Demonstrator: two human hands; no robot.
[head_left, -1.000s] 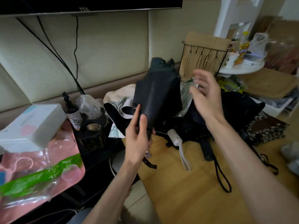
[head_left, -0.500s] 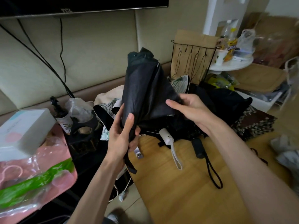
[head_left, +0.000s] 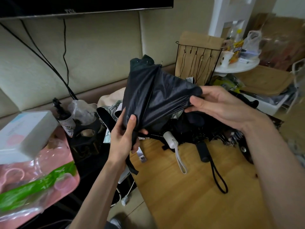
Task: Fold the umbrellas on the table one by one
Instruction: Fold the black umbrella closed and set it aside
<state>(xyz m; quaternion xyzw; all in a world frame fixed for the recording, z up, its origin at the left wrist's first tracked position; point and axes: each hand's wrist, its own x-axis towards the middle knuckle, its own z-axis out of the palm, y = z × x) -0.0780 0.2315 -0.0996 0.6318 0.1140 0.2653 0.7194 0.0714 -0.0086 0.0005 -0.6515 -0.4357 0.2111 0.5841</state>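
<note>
Left hand [head_left: 123, 141]: my fingers [head_left: 131, 123] grip the black umbrella [head_left: 148, 96].
Right hand [head_left: 221, 104]: my fingers pinch its cloth.
Behind: other umbrellas [head_left: 202, 151], half hidden.

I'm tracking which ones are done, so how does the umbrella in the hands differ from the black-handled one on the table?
The held umbrella stands upright above the table, gripped low by the left hand, its canopy pinched sideways by the right hand; the black-handled umbrella lies flat, untouched. The black-handled umbrella shows its handle and cord loop; the held umbrella's handle is hidden by the left hand. Both look black.
</note>
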